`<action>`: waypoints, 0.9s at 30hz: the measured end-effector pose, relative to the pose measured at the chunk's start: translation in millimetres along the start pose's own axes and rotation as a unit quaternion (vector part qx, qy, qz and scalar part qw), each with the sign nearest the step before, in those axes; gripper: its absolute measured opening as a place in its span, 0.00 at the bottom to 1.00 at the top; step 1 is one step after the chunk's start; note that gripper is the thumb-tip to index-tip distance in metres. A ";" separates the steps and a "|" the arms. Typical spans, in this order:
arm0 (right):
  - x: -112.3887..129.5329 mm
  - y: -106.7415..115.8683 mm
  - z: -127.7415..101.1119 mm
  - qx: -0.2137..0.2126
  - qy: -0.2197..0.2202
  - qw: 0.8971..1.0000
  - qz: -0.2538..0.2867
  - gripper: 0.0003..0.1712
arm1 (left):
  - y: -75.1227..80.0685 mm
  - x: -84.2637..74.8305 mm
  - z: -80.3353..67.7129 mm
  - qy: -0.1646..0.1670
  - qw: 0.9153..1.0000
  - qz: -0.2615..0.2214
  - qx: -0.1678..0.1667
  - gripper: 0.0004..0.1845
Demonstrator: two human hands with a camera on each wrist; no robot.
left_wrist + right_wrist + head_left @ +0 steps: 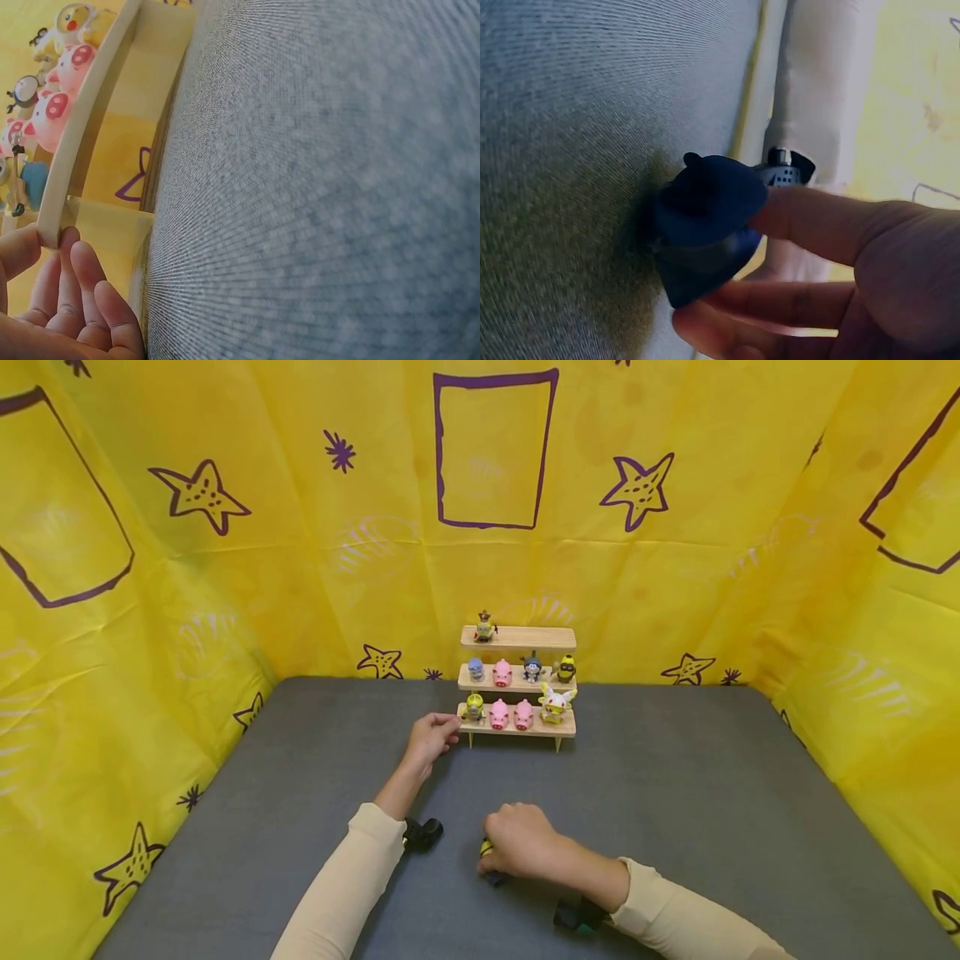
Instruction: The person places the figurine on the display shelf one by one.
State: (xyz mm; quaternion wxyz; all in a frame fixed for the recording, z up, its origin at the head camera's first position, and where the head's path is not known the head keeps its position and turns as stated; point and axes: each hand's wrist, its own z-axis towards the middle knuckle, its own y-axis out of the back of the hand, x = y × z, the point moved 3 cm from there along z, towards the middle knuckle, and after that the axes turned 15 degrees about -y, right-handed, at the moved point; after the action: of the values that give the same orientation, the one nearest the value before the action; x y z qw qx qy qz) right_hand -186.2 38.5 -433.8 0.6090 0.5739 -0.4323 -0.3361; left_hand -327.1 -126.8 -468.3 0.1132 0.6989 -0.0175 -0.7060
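Grey felt bench (675, 793), where the right hand (525, 843) pinches a small blue figure (705, 225) near the body, while the left hand (431, 737), loosely curled, touches the wooden shelf's (517, 729) left end farther ahead

Bright, even light; wrist views blurred and warped up close.
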 end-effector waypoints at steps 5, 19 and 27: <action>-10.8 1.1 6.0 0.072 0.013 0.995 0.064 0.18 | 0.1 0.3 1.0 -0.006 1.000 -0.006 0.003 0.13; -44.5 -4.3 21.0 0.232 0.070 0.939 0.244 0.12 | -1.3 1.5 0.5 -0.012 1.000 -0.013 -0.001 0.13; -63.9 -3.1 21.4 0.295 0.056 0.895 0.330 0.16 | -0.6 0.9 0.8 -0.004 1.000 -0.012 0.004 0.14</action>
State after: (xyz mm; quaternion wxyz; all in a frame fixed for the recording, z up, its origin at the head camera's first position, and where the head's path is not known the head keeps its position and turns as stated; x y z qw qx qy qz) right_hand -231.0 87.3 -446.5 0.5112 0.5692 -0.6412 0.0599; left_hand -327.9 -126.5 -469.3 0.1018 0.6965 -0.0129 -0.7102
